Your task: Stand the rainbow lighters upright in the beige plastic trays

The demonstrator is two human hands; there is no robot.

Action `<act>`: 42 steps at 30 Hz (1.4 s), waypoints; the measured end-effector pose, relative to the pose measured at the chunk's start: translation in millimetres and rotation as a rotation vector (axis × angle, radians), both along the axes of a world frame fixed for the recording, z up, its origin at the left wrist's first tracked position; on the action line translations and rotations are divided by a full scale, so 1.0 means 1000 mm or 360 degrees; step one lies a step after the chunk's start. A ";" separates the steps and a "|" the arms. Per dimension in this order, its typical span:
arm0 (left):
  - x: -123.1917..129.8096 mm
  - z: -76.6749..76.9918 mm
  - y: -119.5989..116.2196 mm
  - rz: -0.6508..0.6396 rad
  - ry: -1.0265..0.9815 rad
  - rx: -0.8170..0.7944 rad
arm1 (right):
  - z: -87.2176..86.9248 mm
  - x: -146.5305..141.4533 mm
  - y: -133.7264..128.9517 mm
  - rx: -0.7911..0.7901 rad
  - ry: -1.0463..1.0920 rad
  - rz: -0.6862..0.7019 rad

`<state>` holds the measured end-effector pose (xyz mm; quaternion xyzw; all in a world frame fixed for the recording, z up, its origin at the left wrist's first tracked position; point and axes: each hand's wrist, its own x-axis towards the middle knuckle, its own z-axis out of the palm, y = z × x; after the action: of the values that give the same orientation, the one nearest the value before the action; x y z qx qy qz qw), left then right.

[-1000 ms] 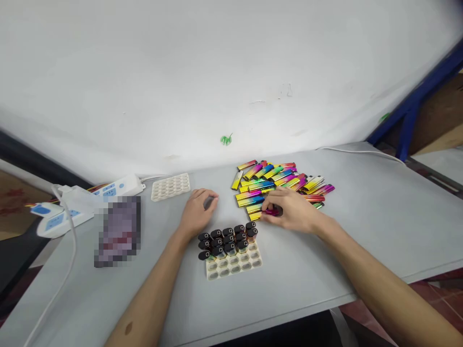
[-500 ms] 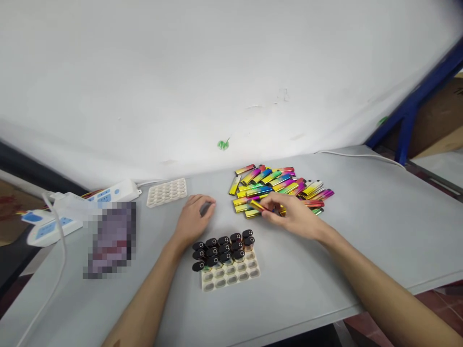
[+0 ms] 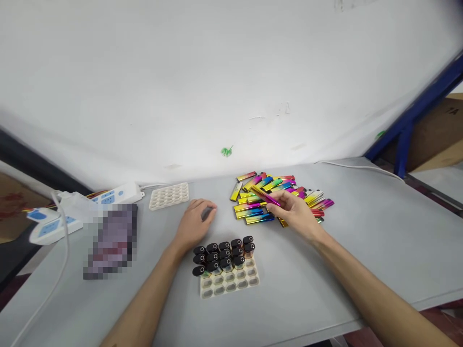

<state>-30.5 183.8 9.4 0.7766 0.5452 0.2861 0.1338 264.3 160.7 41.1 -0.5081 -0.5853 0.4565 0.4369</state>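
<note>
Right hand (image 3: 297, 214) pinching, forearm (image 3: 365, 282) angled inward; left hand (image 3: 192, 224) palm down, fingers (image 3: 201, 203) curled.

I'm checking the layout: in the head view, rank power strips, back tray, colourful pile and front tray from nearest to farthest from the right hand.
From the right hand:
1. Colourful pile, right beside it
2. Front tray, near side, left
3. Back tray, back left
4. Power strips, far left

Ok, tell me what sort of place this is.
Probably a small workshop or factory workstation: a pile of shiny bars lies near a slotted tray partly filled with black-topped pieces, and a cardboard box shows at the right.
</note>
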 end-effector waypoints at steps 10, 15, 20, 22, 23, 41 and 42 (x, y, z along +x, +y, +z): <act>-0.001 -0.004 0.000 0.0011 0.0000 0.0008 | -0.001 -0.006 -0.005 -0.0198 0.0621 0.0079; 0.000 -0.005 0.000 0.0014 0.0001 0.0005 | 0.000 -0.014 -0.009 -0.0371 0.0736 0.0138; 0.000 -0.005 0.000 0.0008 -0.0001 -0.0002 | -0.006 -0.019 -0.011 -0.0562 0.0638 0.0187; -0.001 -0.004 0.001 0.0009 -0.0007 0.0001 | -0.007 -0.020 -0.011 -0.0594 0.0684 0.0146; -0.001 -0.004 0.001 0.0009 -0.0011 0.0002 | -0.007 -0.020 -0.012 -0.0602 0.0715 0.0126; -0.001 -0.005 0.002 0.0007 0.0007 -0.0009 | -0.006 -0.027 -0.015 -0.0557 0.0729 0.0042; -0.001 -0.005 0.002 0.0009 0.0007 -0.0005 | -0.006 -0.027 -0.015 -0.0549 0.0723 0.0033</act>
<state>-31.9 185.5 4.3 0.7756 0.5480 0.2838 0.1329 237.3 145.3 35.2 -0.4536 -0.3912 0.6560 0.4592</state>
